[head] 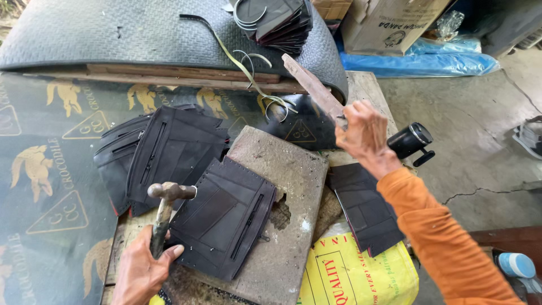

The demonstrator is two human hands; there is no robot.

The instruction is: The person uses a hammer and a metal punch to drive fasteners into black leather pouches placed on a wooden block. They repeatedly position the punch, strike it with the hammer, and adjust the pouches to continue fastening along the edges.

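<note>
Wallet piece (223,217) on stone slab (285,169), more pieces (161,152) left.

We cannot see the hammer (164,210) handle's lower end; our left hand (141,271) covers it, and the frame's bottom edge cuts that wrist. Our right hand (364,133) hides the near end of the wooden stick (310,86). The yellow sack (350,274) runs off the bottom edge. The cardboard box (389,22) is cropped at the top.

one head-worn view looks steeply down, close over the workbench (45,169).
</note>
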